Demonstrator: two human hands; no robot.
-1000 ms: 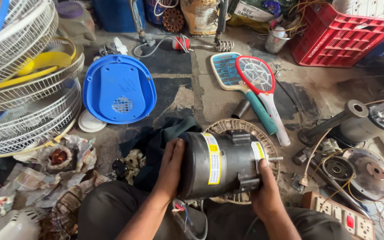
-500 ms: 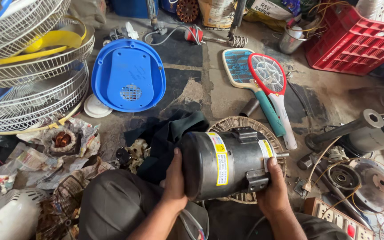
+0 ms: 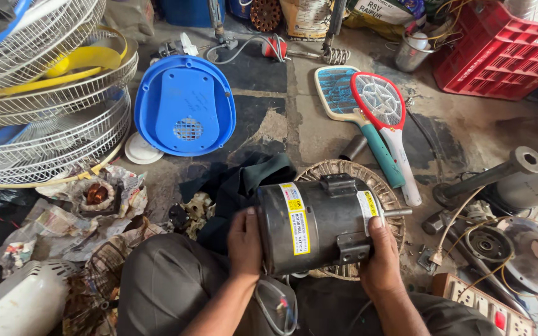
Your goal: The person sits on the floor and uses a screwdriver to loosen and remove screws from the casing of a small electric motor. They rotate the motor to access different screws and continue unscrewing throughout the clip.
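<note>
A dark grey electric motor [image 3: 319, 224] with yellow and white labels lies on its side between both hands, above my lap. Its thin shaft [image 3: 397, 213] points right. My left hand [image 3: 245, 244] presses flat against the motor's rear end. My right hand [image 3: 378, 258] grips the shaft end, thumb up on the casing. Under the motor a round woven mat [image 3: 344, 171] lies on the floor, with a dark cloth [image 3: 244, 180] to its left.
A blue fan cover [image 3: 185, 106] and stacked wire fan guards [image 3: 38, 106] lie left. Two racket-shaped swatters [image 3: 375, 118] lie ahead, a red crate [image 3: 499, 50] at the far right. Fan parts [image 3: 518, 242] and a switchboard [image 3: 481, 305] sit right; crumpled paper [image 3: 88, 205] left.
The view has shifted slightly and the motor has been turned a little in my hands. Both hands keep their hold on its two ends.
</note>
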